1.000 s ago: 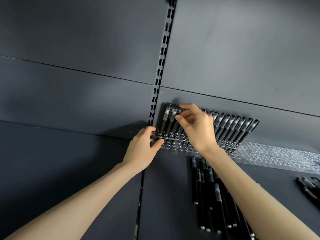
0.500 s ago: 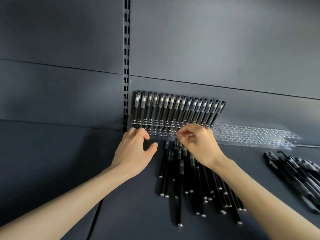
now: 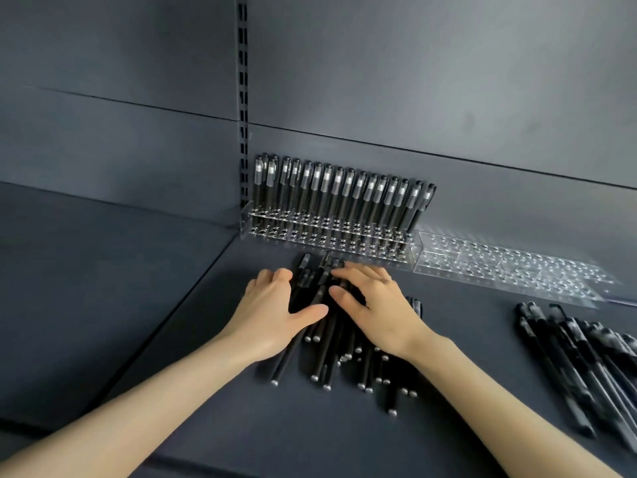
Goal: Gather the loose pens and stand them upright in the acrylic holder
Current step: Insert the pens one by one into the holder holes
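A clear acrylic holder (image 3: pixel 331 241) stands against the back wall, with a row of several black pens (image 3: pixel 339 198) upright in its rear holes. In front of it a pile of loose black pens (image 3: pixel 327 346) lies flat on the dark shelf. My left hand (image 3: pixel 275 312) rests on the pile's left side with its fingers spread over the pens. My right hand (image 3: pixel 372 305) lies on the pile's right side, fingers curled down onto the pens. Neither hand has a pen lifted; the pens under the palms are hidden.
A second clear holder (image 3: pixel 499 270) with nothing in its holes sits to the right of the first. Another heap of black pens (image 3: pixel 582 363) lies at the far right. A slotted metal upright (image 3: pixel 243 115) runs up the back wall. A seam divides the shelf at left.
Both hands have come down from the holder onto the loose pile. My right hand left the upright row, and my left hand let go of the holder's front edge.
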